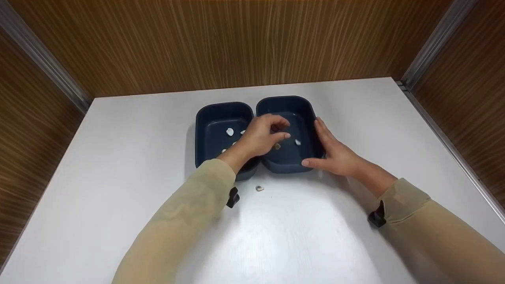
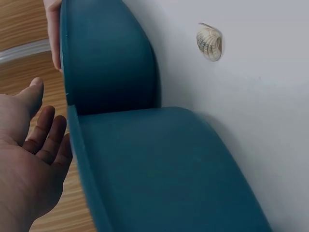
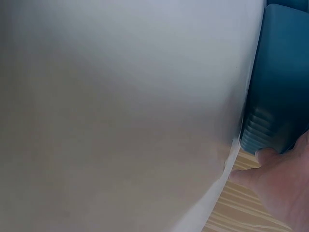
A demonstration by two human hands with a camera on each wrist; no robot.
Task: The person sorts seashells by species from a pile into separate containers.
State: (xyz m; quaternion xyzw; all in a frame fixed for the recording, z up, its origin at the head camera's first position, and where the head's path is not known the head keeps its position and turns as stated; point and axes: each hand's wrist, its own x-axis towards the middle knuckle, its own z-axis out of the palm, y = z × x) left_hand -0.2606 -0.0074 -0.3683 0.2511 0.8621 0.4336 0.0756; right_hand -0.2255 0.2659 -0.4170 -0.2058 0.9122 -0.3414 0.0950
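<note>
Two dark blue bins stand side by side, the left bin (image 1: 200, 134) and the right bin (image 1: 290, 169). My left hand (image 1: 258, 136) hovers over the right bin, thumb and fingers apart with nothing between them. Below it in that bin lie a small brownish shell (image 1: 277, 146) and a whitish shell (image 1: 298, 142). Several pale shells (image 1: 230, 132) lie in the left bin, some partly hidden by my left arm. My right hand (image 1: 337, 156) rests against the right bin's near right corner, fingers straight along its side and thumb at the front.
A ribbed seashell (image 2: 210, 43) lies on the white table (image 1: 307, 228) in front of the bins. Wood-grain panels (image 1: 236, 43) rise behind the table and on both sides.
</note>
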